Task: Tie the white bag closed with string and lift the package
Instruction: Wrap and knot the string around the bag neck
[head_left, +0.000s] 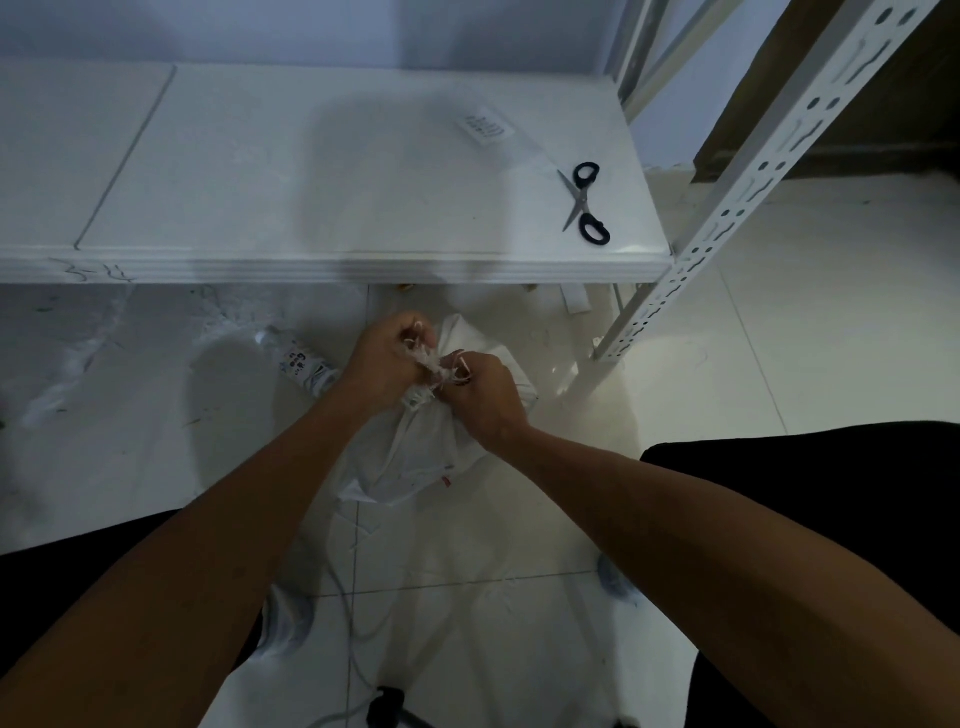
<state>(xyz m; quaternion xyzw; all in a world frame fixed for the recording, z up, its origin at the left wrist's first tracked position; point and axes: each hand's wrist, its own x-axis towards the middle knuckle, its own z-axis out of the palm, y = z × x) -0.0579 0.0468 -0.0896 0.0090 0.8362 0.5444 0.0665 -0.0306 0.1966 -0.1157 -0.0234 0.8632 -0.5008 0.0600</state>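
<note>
A: White bag (421, 452), one item, on the floor tiles at centre frame; neck gathered, string (439, 371) wound about it.
B: Hands?
A: Left hand (387, 364) curled tight on the string and gathered neck; right hand (480, 392) pinching the string, touching the bag top.
B: Other stock?
A: Scissors (584, 202), blades apart, on the white shelf (311, 208), upper right; bottle (301, 364) lying left of the bag.

No legible text anywhere. Paper slip (485, 126) on shelf (332, 171): printed lines, too blurred to read. Bottle (304, 366) on floor: label with dark characters, unreadable. Scrawled pen marks (98, 273) on shelf front edge, not decipherable.
</note>
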